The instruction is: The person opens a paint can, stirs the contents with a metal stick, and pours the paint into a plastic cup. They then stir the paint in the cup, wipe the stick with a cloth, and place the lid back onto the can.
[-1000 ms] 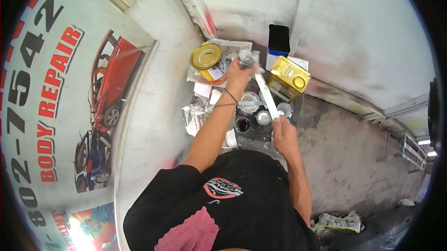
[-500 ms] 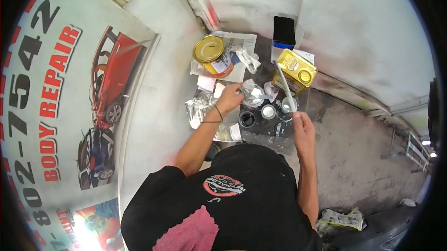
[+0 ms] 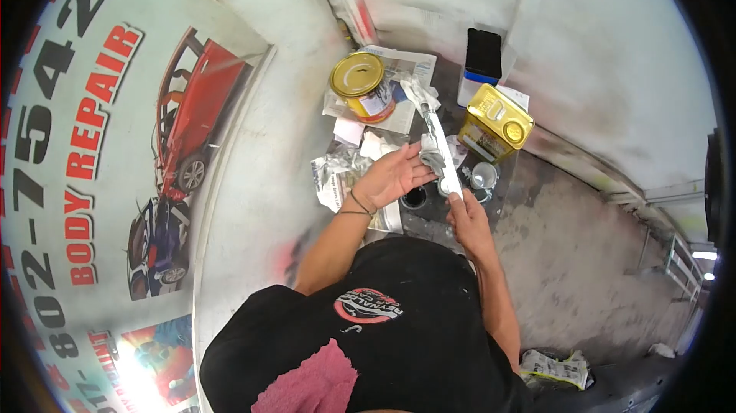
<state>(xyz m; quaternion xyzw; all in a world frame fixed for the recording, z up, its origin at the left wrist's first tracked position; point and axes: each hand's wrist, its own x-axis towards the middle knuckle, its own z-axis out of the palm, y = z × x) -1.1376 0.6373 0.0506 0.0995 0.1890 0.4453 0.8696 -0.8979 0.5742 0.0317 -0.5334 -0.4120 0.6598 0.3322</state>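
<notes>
My right hand [image 3: 469, 221] is closed on the lower end of a long white stick [image 3: 445, 158], which slants up and left over the dark table. Beside the stick, my left hand [image 3: 391, 175] is turned palm up with its fingers spread. A crumpled grey cloth [image 3: 432, 157] lies against its fingertips and the stick; whether the fingers hold it I cannot tell. Below are a dark round cup [image 3: 415, 197] and a clear cup [image 3: 484, 176], partly hidden by the hands and stick.
A yellow round can [image 3: 359, 75] stands on newspaper [image 3: 422, 68] at the back left. A yellow rectangular can [image 3: 497, 123] stands at the right, near a black and blue container [image 3: 484, 55]. Crumpled foil-like paper [image 3: 330, 179] lies left. Walls border the table.
The stick and my right hand have moved left, toward my left hand. My left hand has turned palm up and spread its fingers. The camera view has shifted slightly.
</notes>
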